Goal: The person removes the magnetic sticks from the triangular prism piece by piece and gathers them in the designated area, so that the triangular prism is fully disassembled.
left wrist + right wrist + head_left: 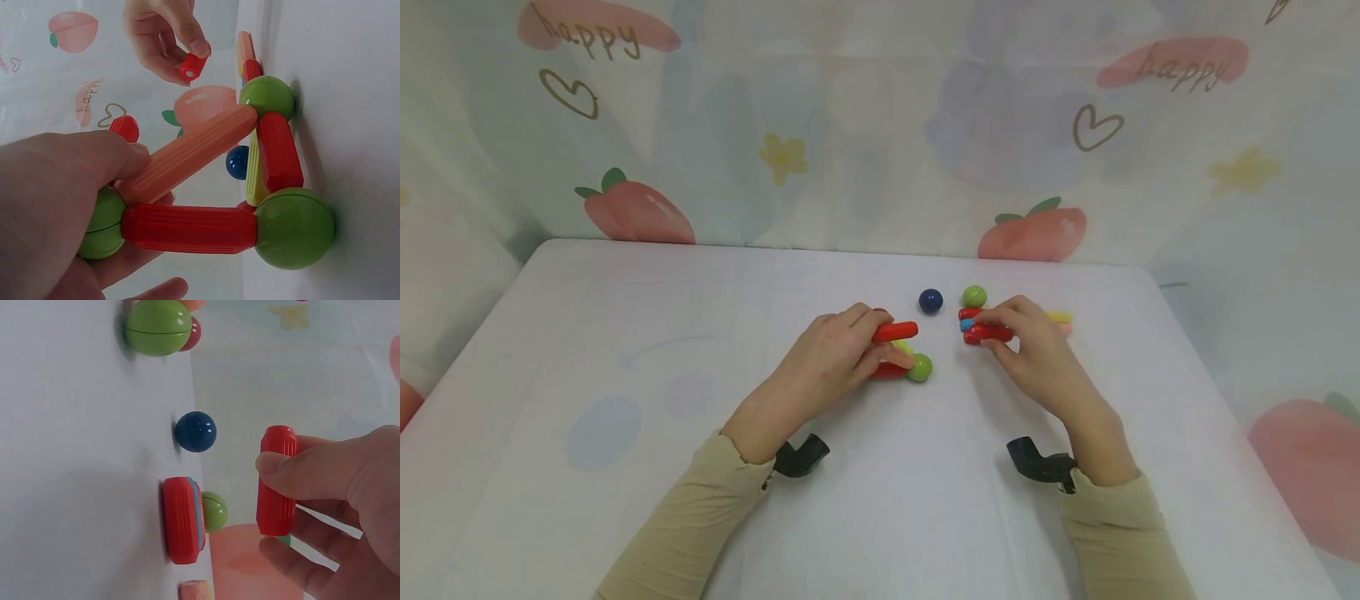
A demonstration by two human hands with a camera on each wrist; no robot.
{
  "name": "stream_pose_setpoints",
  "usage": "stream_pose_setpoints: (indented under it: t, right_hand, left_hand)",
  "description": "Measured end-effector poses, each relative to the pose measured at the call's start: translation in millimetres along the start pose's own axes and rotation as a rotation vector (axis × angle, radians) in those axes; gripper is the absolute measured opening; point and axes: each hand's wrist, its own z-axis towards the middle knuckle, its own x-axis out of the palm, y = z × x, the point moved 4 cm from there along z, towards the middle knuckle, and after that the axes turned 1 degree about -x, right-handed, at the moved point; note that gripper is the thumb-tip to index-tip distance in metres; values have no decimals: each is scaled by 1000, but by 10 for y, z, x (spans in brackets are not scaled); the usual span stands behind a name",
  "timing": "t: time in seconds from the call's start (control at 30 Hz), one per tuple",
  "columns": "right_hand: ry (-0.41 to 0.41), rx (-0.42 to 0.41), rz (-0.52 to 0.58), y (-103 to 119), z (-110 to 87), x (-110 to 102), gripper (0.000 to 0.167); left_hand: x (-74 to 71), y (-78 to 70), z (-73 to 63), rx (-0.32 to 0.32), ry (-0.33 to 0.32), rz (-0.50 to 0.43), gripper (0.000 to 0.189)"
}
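My left hand (827, 358) grips a frame of toy building rods and balls at its upper green ball (103, 222). From that ball a red rod (187, 229) and an orange rod (194, 153) slope to two green balls on the table; another red rod (279, 152) joins those two. A further red rod (897, 332) juts from the top, toward the right hand. Part of the upper ball is covered by my fingers. My right hand (1033, 358) pinches a separate red rod (277, 481) between thumb and fingers, raised above the table.
Beneath the right hand lie loose red rods (180, 519) beside a blue one. A dark blue ball (930, 301) and a green ball (974, 296) sit farther back. Yellow (1060, 317) and orange rods lie to the right. A patterned cloth (880, 125) hangs behind the white table.
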Motion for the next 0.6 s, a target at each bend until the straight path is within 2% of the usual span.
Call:
stream_pose_setpoints:
  t: [0.17,0.37,0.6]
  right_hand:
    - [34,29,-39,-25,30,72,33]
    - [85,88,-64,-98,29,149,26]
    - [99,91,-75,-156,24,210,26]
  left_hand:
    - [-4,11,-6,5,-11,-9,32]
    - [-1,16,-6,19,-27,-18,32]
    - [1,13,-7,25,-31,-14,30]
